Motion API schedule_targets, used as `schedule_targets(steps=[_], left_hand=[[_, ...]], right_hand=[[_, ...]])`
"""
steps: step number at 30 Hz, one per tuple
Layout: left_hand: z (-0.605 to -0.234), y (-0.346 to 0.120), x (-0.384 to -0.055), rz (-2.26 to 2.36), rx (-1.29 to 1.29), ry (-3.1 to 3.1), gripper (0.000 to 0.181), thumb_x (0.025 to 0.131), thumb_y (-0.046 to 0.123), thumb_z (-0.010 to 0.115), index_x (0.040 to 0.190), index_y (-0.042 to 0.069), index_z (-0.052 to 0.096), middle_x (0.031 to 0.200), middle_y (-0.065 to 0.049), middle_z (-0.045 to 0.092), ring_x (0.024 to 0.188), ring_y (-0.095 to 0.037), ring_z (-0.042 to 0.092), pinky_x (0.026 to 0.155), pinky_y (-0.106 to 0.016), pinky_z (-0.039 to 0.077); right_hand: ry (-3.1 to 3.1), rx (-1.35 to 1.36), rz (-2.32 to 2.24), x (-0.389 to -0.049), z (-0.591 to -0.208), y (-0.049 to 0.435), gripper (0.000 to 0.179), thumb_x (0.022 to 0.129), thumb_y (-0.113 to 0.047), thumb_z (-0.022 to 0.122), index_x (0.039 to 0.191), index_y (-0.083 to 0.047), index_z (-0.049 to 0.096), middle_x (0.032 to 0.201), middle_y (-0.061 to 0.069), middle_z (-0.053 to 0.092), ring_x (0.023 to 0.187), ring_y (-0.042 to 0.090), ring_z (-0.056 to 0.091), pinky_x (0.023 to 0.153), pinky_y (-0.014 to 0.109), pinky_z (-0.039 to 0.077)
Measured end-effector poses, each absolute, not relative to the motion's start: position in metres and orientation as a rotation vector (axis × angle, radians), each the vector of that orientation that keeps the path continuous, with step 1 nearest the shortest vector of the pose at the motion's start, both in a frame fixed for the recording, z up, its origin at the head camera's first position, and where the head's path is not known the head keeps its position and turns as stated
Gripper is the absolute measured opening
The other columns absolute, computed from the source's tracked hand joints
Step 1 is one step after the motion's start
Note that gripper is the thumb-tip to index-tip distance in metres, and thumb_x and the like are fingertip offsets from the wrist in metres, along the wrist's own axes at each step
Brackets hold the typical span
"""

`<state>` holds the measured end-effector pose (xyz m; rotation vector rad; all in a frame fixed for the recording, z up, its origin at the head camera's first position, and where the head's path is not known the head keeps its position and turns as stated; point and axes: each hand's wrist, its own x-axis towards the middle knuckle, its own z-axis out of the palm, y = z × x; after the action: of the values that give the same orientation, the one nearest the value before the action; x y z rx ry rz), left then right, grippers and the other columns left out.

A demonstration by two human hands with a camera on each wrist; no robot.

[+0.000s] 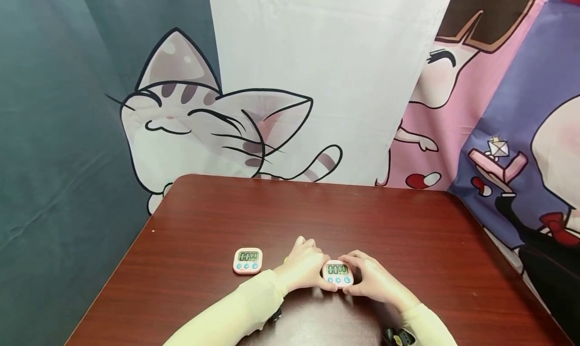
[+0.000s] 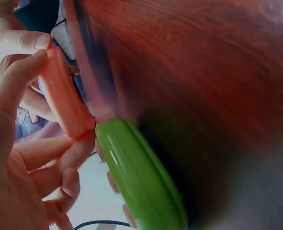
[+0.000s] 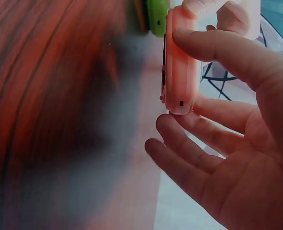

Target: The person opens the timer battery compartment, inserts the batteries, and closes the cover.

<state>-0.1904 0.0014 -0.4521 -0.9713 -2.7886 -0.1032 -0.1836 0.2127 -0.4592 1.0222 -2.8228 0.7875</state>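
Observation:
Both hands hold a pink-and-white digital timer with a screen and blue buttons, its face toward the head camera. The left hand grips its left side, thumb at the near edge. On the opposite side the right hand pinches it between thumb and fingers; the pink side shows in the right wrist view. A glossy green case, its front hidden, is close beside the left fingers; I cannot tell whether they touch it. Another pink-and-white timer lies on the table, left of the left hand.
The dark red wooden table carries these things. Behind it hangs a cloth backdrop with a cartoon cat and other figures. A dark band is on each wrist, below the pale yellow sleeves.

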Motion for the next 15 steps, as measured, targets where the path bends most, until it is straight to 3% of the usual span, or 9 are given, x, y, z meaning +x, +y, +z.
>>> schedule_targets(steps=[6, 15], left_hand=[[-0.453, 0.010, -0.193, -0.131, -0.897, -2.870, 0.044, 0.061, 0.068, 0.072, 0.063, 0.025, 0.061, 0.060, 0.012, 0.056, 0.068, -0.011, 0.039, 0.067, -0.031, 0.026], [-0.456, 0.015, -0.193, -0.065, -0.868, -2.900, 0.046, 0.062, 0.067, 0.072, 0.065, 0.022, 0.065, 0.063, 0.008, 0.058, 0.067, -0.013, 0.041, 0.067, -0.032, 0.027]], right_hand=[[-2.873, 1.027, 0.807, -0.191, -0.462, 0.214, 0.059, 0.066, -0.021, 0.083, 0.118, -0.002, 0.062, 0.104, -0.003, 0.058, 0.084, 0.006, 0.051, 0.074, 0.026, 0.044], [-2.886, 1.043, 0.783, -0.193, -0.470, 0.213, 0.062, 0.066, -0.019, 0.083, 0.120, 0.003, 0.061, 0.101, -0.001, 0.057, 0.082, 0.007, 0.049, 0.073, 0.026, 0.043]])
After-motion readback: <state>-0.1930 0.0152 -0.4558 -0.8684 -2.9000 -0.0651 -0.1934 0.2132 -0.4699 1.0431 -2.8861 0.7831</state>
